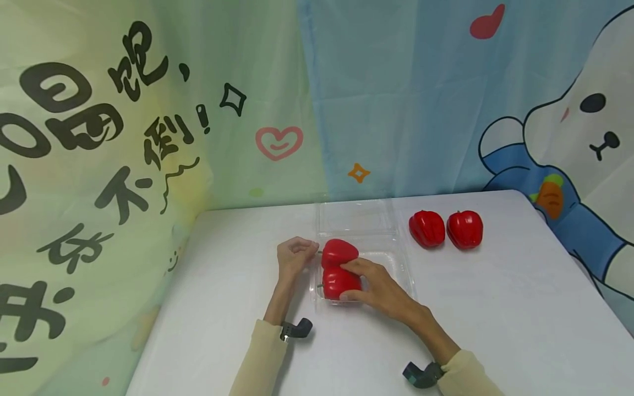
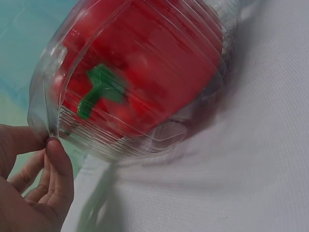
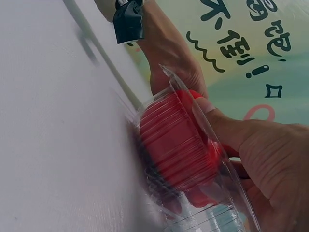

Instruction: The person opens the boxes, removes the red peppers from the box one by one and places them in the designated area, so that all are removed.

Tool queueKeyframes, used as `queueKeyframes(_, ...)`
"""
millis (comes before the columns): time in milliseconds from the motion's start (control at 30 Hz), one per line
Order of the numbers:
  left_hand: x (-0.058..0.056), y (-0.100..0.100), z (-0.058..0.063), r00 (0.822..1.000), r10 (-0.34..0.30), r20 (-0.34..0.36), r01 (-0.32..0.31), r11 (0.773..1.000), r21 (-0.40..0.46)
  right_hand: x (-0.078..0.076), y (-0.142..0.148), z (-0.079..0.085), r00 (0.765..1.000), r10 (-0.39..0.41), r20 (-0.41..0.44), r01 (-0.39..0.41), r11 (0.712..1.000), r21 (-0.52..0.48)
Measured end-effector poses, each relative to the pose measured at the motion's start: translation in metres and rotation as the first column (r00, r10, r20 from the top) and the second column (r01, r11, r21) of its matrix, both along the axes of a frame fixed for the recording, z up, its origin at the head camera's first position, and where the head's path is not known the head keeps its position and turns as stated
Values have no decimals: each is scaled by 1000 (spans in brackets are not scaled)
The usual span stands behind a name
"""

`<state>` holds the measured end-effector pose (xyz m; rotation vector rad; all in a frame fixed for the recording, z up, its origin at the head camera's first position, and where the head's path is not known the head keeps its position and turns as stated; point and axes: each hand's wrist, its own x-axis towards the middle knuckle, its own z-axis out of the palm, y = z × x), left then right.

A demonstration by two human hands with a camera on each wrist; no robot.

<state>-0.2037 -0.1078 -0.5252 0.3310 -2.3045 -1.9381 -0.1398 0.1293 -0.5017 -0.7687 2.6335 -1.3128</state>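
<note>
Left hand (image 1: 293, 257) pinching the edge of a clear plastic clamshell (image 1: 398, 269); right hand (image 1: 380, 287) grasping the nearer red bell pepper (image 1: 340, 282) inside, beside a second bell pepper (image 1: 339, 252)

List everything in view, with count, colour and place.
Printed backdrop: 1, mainly green and blue, behind the table
Table: 1, white, under the container
Container: 1, clear, on the table, lid open
Peppers inside: 2, red, container's left half
Peppers outside: 2, red, right of the container
Wrist devices: 2, dark, one per wrist
Sleeves: 2, cream, on the forearms
Left hand: 1, bare, pinching the container's edge
Right hand: 1, bare, gripping the nearer inside pepper
</note>
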Motion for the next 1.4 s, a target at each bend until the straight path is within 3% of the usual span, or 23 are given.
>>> queueKeyframes(200, -1, 0, 0, 1000, 8, 12, -8, 1000, 5, -2, 2, -2, 999, -1, -47, 0, 1000, -25)
queueKeyframes(800, 0, 0, -4, 1000, 6, 4, -6, 1000, 8, -4, 0, -5, 999, -10, -37, 11, 1000, 8)
queueKeyframes(1400, -1, 0, -2, 1000, 9, 0, -9, 999, 38, -2, 2, -3, 997, -51, -59, 46, 996, -73)
